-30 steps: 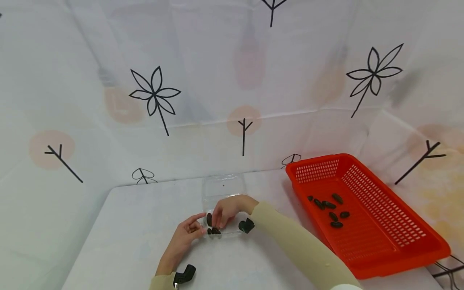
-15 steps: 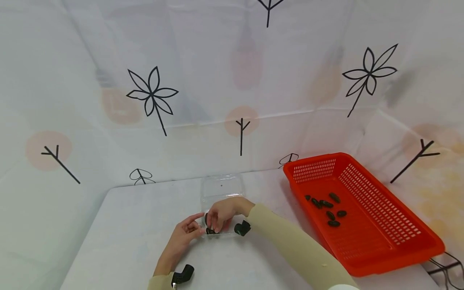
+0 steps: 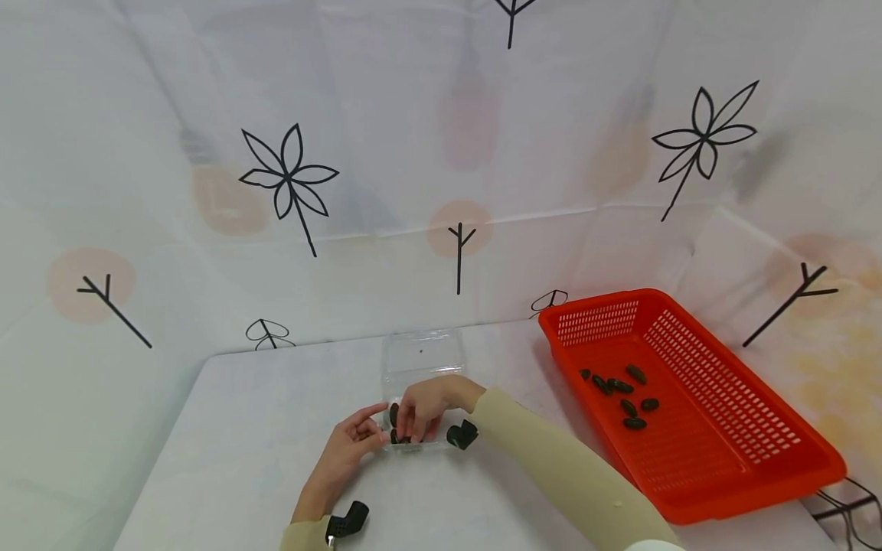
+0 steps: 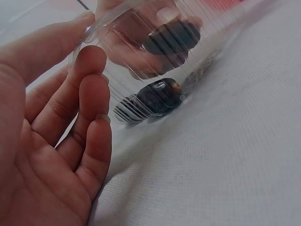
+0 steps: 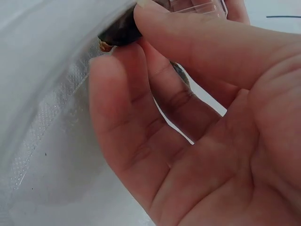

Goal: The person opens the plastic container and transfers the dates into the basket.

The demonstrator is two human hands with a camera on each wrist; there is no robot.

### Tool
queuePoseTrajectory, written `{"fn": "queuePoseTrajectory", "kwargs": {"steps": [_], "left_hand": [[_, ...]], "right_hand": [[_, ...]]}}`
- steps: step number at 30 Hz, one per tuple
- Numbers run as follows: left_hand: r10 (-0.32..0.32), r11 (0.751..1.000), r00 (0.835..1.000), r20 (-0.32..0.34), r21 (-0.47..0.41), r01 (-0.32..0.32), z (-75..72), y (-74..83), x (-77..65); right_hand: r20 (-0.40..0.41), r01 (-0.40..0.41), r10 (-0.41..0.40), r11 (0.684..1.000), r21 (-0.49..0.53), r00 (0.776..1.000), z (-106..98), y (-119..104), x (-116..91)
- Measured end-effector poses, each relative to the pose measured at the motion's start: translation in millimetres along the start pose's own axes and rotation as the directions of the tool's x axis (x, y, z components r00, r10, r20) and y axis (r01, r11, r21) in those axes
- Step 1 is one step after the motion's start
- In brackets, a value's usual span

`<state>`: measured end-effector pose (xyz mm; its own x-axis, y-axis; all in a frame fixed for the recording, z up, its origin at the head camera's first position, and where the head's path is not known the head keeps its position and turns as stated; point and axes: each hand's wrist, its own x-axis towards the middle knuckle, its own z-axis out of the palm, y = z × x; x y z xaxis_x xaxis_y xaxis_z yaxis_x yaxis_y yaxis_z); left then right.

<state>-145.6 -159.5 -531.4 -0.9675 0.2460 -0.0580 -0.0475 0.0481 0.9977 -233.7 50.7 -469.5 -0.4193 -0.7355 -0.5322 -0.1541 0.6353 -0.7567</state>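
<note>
A clear plastic box [image 3: 441,442] with its lid [image 3: 423,353] folded back lies at the table's middle. My left hand [image 3: 353,440] holds the box's left side, thumb at the rim and other fingers curled against the ribbed wall in the left wrist view. Inside the box, my right hand [image 3: 426,404] pinches a dark, shiny oval piece [image 4: 173,37] between thumb and fingers. Another dark oval piece [image 4: 157,96] with an orange-brown end sits on the box floor below it. One more oval piece [image 3: 393,415] stands by the left wall. What kind these pieces are is unclear.
A red perforated basket [image 3: 730,383] stands at the right with several dark oval pieces [image 3: 628,408] in it. White cloth covers the table [image 3: 276,405]. A patterned cloth wall [image 3: 386,283] rises right behind it.
My right hand has lowered slightly and shifted toward the front left of the box, fingers moving among the dark oval pieces there. The left hand stays at the box's side.
</note>
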Motion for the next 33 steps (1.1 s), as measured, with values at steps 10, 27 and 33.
{"fn": "queuePoseTrajectory", "kwargs": {"steps": [10,27,33], "left_hand": [[-0.010,1.000,1.000,0.001,0.009,0.010,-1.2,-0.6,0.2],[-0.024,1.000,1.000,-0.011,0.004,0.024,-0.5,0.2,0.0],[-0.005,1.000,1.000,-0.002,-0.007,0.005,-0.8,-2.2,1.4]], "right_hand": [[0.016,0.009,-0.008,1.000,-0.021,1.000,-1.9,-0.2,-4.4],[-0.038,0.101,-0.101,0.995,-0.001,0.994,-4.0,4.1,-16.2],[-0.121,0.136,-0.134,0.991,0.010,0.984,-8.0,4.5,-27.5]]}}
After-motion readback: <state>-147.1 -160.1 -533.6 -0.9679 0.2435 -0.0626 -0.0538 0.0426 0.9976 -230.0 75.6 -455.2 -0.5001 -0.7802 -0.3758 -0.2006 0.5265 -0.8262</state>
